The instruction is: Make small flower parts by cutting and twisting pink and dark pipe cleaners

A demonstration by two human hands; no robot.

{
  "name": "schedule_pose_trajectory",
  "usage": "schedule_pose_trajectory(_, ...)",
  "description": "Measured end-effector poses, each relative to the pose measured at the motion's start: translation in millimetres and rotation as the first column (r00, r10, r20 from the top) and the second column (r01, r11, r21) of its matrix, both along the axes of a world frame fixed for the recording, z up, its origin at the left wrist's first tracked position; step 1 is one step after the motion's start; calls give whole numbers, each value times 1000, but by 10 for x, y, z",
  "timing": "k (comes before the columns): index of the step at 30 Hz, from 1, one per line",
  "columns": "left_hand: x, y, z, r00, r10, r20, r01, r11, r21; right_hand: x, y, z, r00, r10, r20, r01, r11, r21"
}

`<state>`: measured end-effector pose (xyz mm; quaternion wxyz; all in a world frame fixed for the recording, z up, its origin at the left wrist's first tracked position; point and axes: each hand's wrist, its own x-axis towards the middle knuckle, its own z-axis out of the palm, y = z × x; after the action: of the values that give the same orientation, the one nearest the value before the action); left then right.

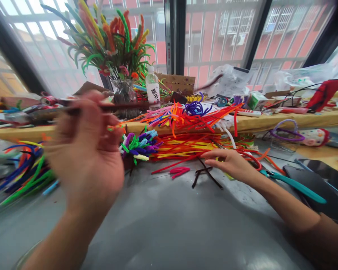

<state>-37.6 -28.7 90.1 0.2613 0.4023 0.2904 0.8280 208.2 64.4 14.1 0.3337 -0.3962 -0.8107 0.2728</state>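
My left hand is raised close to the camera and blurred, its fingers closed around a dark brown pipe cleaner that sticks out to the right. Farther off, my right hand reaches in over the table, thumb and forefinger a little apart. Its fingertips are beside a red pipe cleaner and above several short dark brown pipe cleaner pieces; whether they touch is unclear. A bent pink pipe cleaner lies to the left of these pieces.
Teal-handled pliers and dark phones lie at right. Bundles of coloured pipe cleaners line the back of the grey table, more at left. A crowded ledge behind bears a bottle and a glass vase.
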Motion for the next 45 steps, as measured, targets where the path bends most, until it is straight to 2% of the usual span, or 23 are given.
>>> schedule_pose_trajectory(1, 80, 42, -75, 1000, -27, 10, 27, 999, 37, -50, -60, 14, 994, 73, -81, -84, 986, -142)
schedule_pose_trajectory(3, 245, 137, -286, 972, -229, 54, 233, 969, -81, -118, -157, 41, 941, 143, -307, -246, 913, -327)
schedule_pose_trajectory(5, 379, 223, -528, 902, -398, 167, 430, 865, -259, -129, -203, 75, 852, 92, -516, -319, 872, -371)
schedule_pose_trajectory(7, 457, 281, -730, 838, -435, 329, 539, 752, -380, -90, -196, 118, 761, 2, -649, -309, 881, -359)
schedule_pose_trajectory(8, 474, 299, -802, 826, -411, 386, 553, 723, -414, -60, -177, 142, 721, -34, -693, -295, 889, -351)
schedule_pose_trajectory(10, 477, 316, -880, 825, -366, 430, 547, 709, -446, 10, -122, 190, 631, -99, -770, -269, 903, -336)
schedule_pose_trajectory(14, 441, 328, -891, 855, -347, 386, 502, 743, -443, 158, -11, 275, 409, -244, -879, -162, 929, -333)
schedule_pose_trajectory(16, 431, 338, -891, 864, -352, 360, 491, 746, -450, 212, 17, 301, 359, -273, -892, -97, 940, -327)
schedule_pose_trajectory(18, 430, 353, -900, 862, -383, 332, 503, 731, -462, 216, 10, 298, 420, -274, -865, -70, 941, -332)
schedule_pose_trajectory(19, 433, 362, -908, 857, -408, 316, 515, 720, -466, 190, -8, 282, 494, -268, -827, -73, 935, -346)
schedule_pose_trajectory(21, 440, 377, -924, 838, -465, 285, 545, 694, -471, 84, -73, 223, 699, -218, -682, -97, 915, -392)
schedule_pose_trajectory(23, 447, 389, -943, 817, -512, 264, 572, 668, -476, -70, -164, 142, 877, -89, -473, -143, 890, -433)
schedule_pose_trajectory(25, 449, 397, -963, 799, -543, 257, 595, 650, -474, -223, -259, 63, 948, 52, -315, -199, 868, -455)
schedule_pose_trajectory(28, 444, 398, -989, 775, -585, 239, 620, 630, -467, -369, -359, -25, 962, 146, -231, -244, 838, -488)
schedule_pose_trajectory(33, 448, 368, -993, 752, -626, 204, 635, 607, -478, -409, -386, -83, 961, 136, -240, -244, 825, -509)
schedule_pose_trajectory(40, 484, 331, -992, 771, -623, 129, 593, 631, -500, -473, -421, -126, 944, 107, -311, -285, 739, -610)
schedule_pose_trajectory(45, 477, 341, -1013, 798, -598, 70, 540, 659, -523, -516, -440, -147, 954, 91, -285, -254, 749, -612)
